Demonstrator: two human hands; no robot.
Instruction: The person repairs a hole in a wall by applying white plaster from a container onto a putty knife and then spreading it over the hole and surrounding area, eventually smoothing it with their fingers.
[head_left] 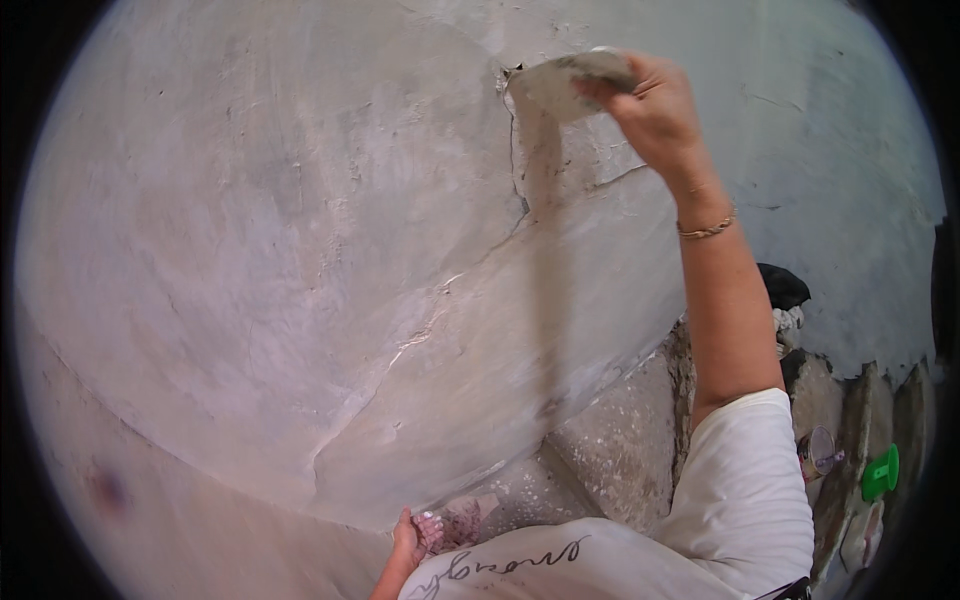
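My right hand (655,110) is raised high against the plastered wall (250,230), closed on a flat, grey scraper (555,85) with a broad blade. The blade is at a jagged crack (514,170) that runs down the wall and then slants toward the lower left; the tool casts a long shadow below. Low at the bottom edge, my left hand (415,540) has its fingers curled beside a mottled pinkish piece (465,520); what it grips is hard to make out. My light T-shirt fills the bottom middle.
Speckled concrete steps (615,440) descend along the wall's foot at the right. Behind my right arm lie a dark bundle (785,285), a small container (820,450) and a green plastic vessel (880,472). A darker greenish wall surface (830,200) stands at the right.
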